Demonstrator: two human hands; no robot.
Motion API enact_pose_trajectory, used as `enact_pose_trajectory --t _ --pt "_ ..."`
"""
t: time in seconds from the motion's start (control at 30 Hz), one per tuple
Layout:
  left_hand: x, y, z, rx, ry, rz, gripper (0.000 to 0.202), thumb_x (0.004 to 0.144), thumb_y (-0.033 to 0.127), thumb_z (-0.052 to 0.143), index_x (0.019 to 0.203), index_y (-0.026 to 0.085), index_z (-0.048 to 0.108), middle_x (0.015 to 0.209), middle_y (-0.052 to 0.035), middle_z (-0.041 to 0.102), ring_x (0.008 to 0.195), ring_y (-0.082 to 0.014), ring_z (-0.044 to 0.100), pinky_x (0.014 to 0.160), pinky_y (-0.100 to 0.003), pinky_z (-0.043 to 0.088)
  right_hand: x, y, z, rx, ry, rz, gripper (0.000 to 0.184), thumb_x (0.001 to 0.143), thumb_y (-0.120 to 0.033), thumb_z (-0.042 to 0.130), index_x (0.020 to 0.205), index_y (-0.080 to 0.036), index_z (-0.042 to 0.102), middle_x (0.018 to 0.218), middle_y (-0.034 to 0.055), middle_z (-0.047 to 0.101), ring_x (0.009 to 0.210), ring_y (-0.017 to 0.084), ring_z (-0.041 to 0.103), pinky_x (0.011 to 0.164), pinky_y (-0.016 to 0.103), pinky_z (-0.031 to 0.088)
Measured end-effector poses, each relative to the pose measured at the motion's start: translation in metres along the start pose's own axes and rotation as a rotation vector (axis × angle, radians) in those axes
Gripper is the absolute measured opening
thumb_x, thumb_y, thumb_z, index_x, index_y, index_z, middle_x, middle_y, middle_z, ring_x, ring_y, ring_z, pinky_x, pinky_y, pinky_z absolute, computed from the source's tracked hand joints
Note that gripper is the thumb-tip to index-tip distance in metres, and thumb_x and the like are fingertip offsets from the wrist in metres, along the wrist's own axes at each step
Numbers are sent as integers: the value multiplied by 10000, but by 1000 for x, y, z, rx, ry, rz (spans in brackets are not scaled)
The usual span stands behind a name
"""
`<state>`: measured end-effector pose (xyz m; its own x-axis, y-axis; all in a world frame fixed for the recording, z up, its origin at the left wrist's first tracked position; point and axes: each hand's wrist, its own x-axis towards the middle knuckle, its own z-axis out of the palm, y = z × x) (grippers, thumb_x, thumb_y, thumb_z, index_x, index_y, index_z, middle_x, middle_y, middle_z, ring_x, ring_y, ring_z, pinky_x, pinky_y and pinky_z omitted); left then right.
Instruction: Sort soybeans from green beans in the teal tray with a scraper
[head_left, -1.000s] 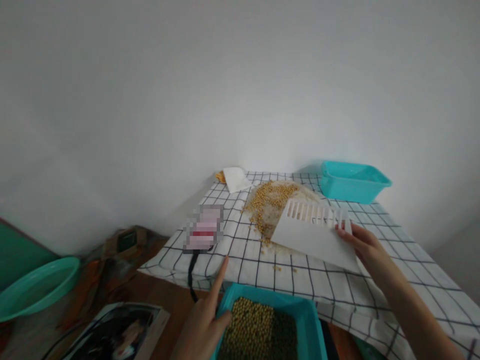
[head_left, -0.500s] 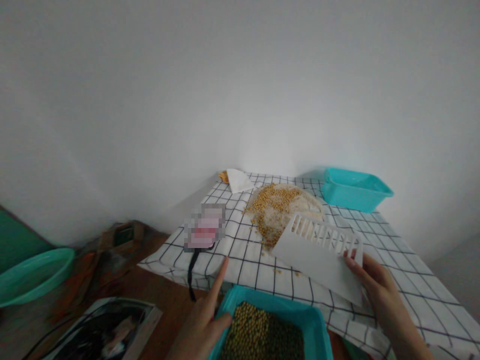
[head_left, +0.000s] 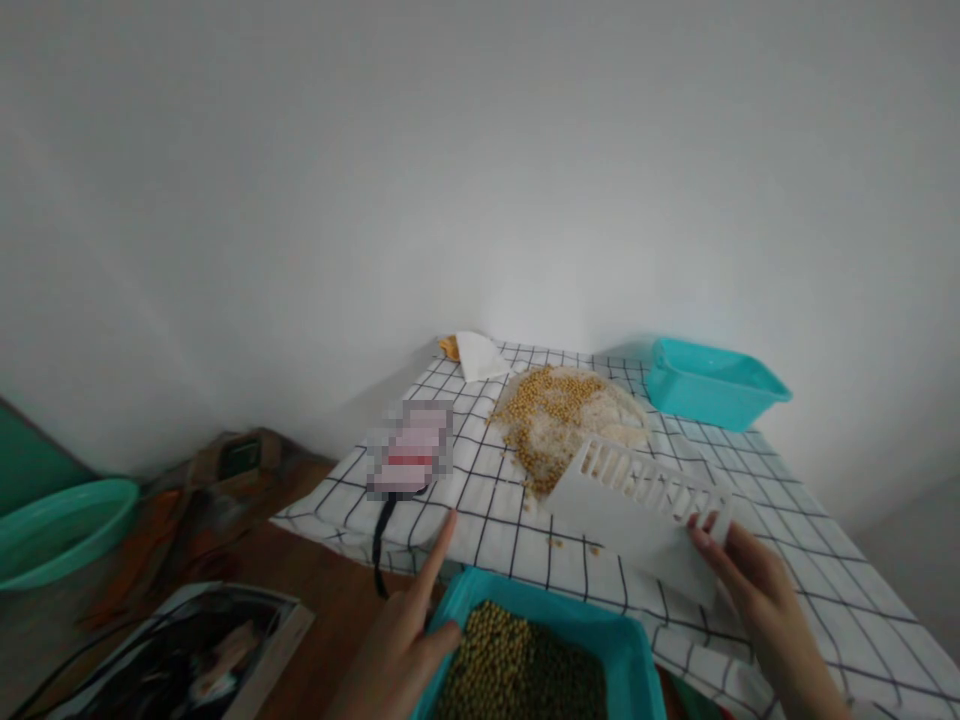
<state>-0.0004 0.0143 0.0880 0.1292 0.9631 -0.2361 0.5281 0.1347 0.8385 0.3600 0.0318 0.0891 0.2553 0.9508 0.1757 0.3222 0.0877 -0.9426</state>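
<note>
My right hand (head_left: 746, 575) pinches the right end of a white slotted plastic panel (head_left: 630, 510), its fingers passing through the end slot. The panel tilts over the checked cloth, its far left corner beside a heap of soybeans (head_left: 547, 395) and rice (head_left: 611, 408). At the lower middle, a teal basin (head_left: 555, 595) holds yellowish soybeans (head_left: 487, 660) and dark green beans (head_left: 566, 680). On the basin's left rim is my left hand (head_left: 409, 640), thumb over the edge and index finger stretched forward along the outside; its other fingers are hidden.
Another teal basin (head_left: 712, 385) stands at the table's back right. A blurred-out pink object with a black strap (head_left: 382, 545) lies on the left. White paper or cloth (head_left: 480, 358) is at the back. Below left are a green tub (head_left: 67, 530) and a picture-covered box (head_left: 202, 650).
The white panel has tipped slightly, its slotted edge a little lower. Both hands keep their hold, and the view has shifted slightly.
</note>
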Motion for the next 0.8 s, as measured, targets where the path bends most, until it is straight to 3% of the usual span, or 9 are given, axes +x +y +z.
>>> enact_pose_trajectory --t 0.27,0.4,0.6,0.7,0.8 --pt "-2 13 -4 27 7 -47 918 775 226 412 1636 227 94 768 18 683 684 -213 574 691 -287 410 5 -13 24 81 -7 -14 344 782 -584 719 849 -251 770 914 80 770 874 312 693 698 342 566" --pt "-2 14 -3 47 -3 -69 927 776 238 416 1636 228 72 787 21 690 702 -213 584 701 -289 412 0 -9 18 42 40 -30 336 788 -579 714 799 -247 761 855 72 755 874 308 686 738 340 557" --pt "-3 15 -3 2 2 -56 915 787 232 422 1635 237 78 735 52 624 723 -203 575 741 -276 421 -7 8 2 55 93 -11 349 787 -535 744 918 -216 793 909 70 762 904 295 686 727 302 550" --pt "-3 12 -3 -25 -4 -66 906 793 231 429 1634 239 93 642 69 529 658 -195 515 675 -267 395 -10 9 2 53 89 16 350 792 -529 746 941 -216 798 868 61 754 855 278 681 669 286 536" --pt "-1 8 -2 -33 6 -69 922 778 225 451 1633 251 107 587 90 444 584 -176 425 605 -260 343 -12 7 5 104 100 15 333 800 -516 745 961 -229 798 929 54 765 946 288 683 761 293 538"
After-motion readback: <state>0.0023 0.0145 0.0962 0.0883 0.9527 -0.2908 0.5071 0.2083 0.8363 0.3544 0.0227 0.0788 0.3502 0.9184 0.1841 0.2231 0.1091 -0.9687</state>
